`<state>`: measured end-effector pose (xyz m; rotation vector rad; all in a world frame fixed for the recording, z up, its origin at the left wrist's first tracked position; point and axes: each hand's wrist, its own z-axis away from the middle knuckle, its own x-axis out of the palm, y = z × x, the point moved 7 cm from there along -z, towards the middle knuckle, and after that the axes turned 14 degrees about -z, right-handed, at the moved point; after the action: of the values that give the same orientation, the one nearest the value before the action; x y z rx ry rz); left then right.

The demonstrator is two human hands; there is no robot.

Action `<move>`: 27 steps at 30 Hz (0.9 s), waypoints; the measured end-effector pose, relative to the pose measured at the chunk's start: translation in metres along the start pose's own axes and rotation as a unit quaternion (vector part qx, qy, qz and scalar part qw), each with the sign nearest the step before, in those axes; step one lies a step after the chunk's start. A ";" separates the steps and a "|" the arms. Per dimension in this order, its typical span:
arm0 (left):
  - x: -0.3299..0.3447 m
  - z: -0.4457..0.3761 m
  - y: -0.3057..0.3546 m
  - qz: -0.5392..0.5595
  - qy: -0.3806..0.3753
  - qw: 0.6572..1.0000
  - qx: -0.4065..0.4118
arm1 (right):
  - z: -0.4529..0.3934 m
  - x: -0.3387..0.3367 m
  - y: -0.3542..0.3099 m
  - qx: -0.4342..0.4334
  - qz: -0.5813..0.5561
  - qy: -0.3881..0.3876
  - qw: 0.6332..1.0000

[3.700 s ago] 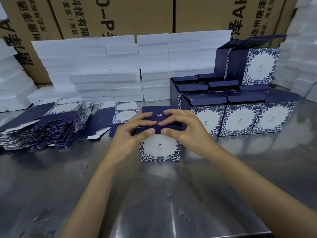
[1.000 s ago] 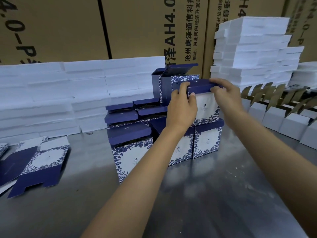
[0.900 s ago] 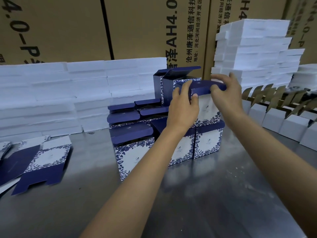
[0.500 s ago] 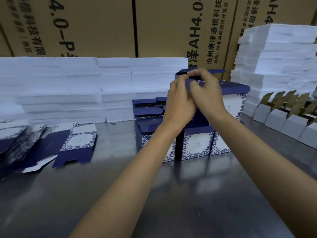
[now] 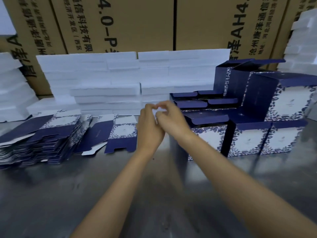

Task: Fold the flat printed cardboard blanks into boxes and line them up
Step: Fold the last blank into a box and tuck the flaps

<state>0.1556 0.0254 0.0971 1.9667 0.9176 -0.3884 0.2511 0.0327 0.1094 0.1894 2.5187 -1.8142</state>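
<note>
Hands: left hand (image 5: 149,125) and right hand (image 5: 169,118) are together in the air over the middle of the tabletop (image 5: 154,194). Their fingertips touch each other. Both hands hold nothing, and the fingers are loosely bent.

Change: half a second ago both hands were up at the top of the box pile. One second ago they held a box there. Now they have let go and pulled back toward the middle.

New box: the box on top (image 5: 281,97) sits on the bottom row, near the right edge of the tabletop. No hand touches it. Its lid looks down, but the picture is blurry there.

Box pile: the folded boxes (image 5: 248,140) stand side by side in a row toward the right edge. More stand behind them with flaps up.

Flat blanks: the stack of blanks (image 5: 39,138) lies by the left edge. One loose blank (image 5: 122,133) lies flat just left of the hands.

Meaning: one more box looks finished and put in place. The hands are free for a new blank. The loose blank is the closest one. Many blanks are still flat, so the job is far from done.

Behind: white foam sheets (image 5: 106,79) are piled along the far edge, with big brown cartons (image 5: 140,23) behind them.
</note>
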 end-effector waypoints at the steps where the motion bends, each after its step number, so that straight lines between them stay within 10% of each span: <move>1: 0.002 0.005 -0.023 -0.035 -0.008 0.999 -0.031 | 0.003 0.015 0.019 0.024 0.003 -0.019 1.000; 9: -0.020 0.021 -0.158 -0.212 -0.005 0.955 -0.207 | 0.013 0.082 0.140 0.166 0.046 -0.067 0.983; 18: -0.014 0.020 -0.197 -0.213 -0.004 0.947 -0.242 | -0.002 0.113 0.156 0.102 0.197 -0.082 0.972; 27: -0.010 0.009 -0.189 -0.190 0.022 0.963 -0.190 | -0.008 0.111 0.146 0.061 0.103 -0.071 0.990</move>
<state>0.0112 0.0733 -0.0154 1.4533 1.3005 -0.3539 0.1589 0.0944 -0.0364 0.3000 2.2051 -1.8309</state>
